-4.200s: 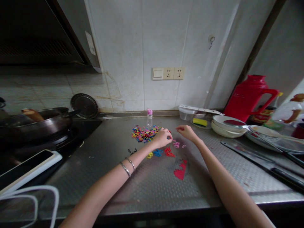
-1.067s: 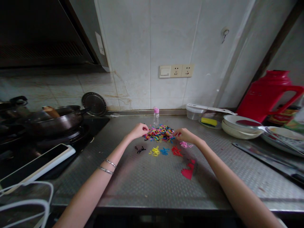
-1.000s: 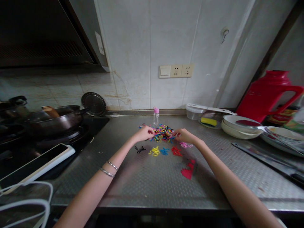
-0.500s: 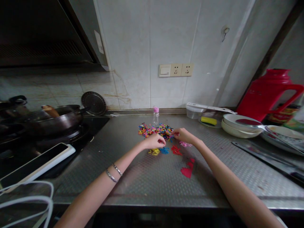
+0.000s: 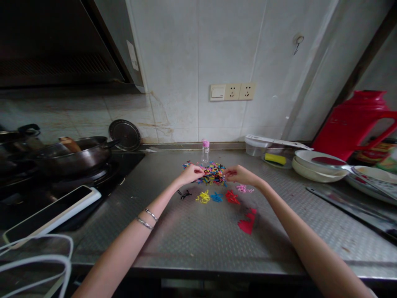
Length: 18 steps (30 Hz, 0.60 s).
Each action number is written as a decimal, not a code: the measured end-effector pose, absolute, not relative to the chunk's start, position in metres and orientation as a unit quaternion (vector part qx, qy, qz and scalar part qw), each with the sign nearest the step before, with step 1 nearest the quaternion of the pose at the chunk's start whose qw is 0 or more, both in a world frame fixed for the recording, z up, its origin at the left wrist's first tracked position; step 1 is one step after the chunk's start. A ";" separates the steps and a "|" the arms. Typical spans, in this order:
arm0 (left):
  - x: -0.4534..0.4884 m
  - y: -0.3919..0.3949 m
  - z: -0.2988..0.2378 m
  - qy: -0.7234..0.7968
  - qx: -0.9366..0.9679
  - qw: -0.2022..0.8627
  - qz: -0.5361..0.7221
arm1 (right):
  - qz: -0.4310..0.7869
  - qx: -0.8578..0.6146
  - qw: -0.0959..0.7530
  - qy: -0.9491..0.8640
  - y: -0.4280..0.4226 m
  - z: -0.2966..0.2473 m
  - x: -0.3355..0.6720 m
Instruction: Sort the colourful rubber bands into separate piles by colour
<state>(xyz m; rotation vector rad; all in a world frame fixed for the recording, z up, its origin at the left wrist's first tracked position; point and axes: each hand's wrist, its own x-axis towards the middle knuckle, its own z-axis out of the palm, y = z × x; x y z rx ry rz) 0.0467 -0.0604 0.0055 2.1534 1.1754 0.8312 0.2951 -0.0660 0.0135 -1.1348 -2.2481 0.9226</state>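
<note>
A mixed heap of small coloured rubber bands [image 5: 211, 172] lies on the steel counter [image 5: 198, 236]. My left hand [image 5: 190, 174] pinches at the heap's left edge, fingers closed. At the heap's right edge my right hand [image 5: 238, 175] is also pinched. What either pinch holds is too small to make out. In front of the heap sit small sorted clusters: black bands [image 5: 185, 194], yellow bands [image 5: 203, 197], blue bands [image 5: 216, 197], red bands [image 5: 232, 197] and pink bands [image 5: 245, 189]. A small clear bottle with a pink cap [image 5: 205, 151] stands behind the heap.
A dark wok [image 5: 74, 155] sits on the stove at left, with a phone on a white block [image 5: 52, 213] near it. White bowls [image 5: 319, 167], a yellow sponge [image 5: 275, 158], a red jug [image 5: 353, 124] and a long knife [image 5: 350, 205] crowd the right. A red reflection [image 5: 247, 223] shows on the counter.
My left hand went from the heap down to the yellow and blue clusters, then back up to the heap's left edge. My right hand stayed at the heap's right edge.
</note>
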 end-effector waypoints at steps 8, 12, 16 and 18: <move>0.024 -0.049 0.000 0.483 0.794 0.234 0.287 | 0.331 -0.345 0.106 -0.872 -0.083 0.007 0.267; 0.013 -0.046 0.001 0.487 0.805 0.222 0.257 | 0.310 -0.347 0.094 -0.880 -0.082 0.005 0.266; -0.001 -0.040 0.000 0.492 0.796 0.250 0.250 | 0.308 -0.351 0.135 -0.874 -0.079 0.012 0.275; -0.008 -0.038 -0.001 0.504 0.786 0.260 0.246 | 0.309 -0.362 0.165 -0.864 -0.074 0.014 0.282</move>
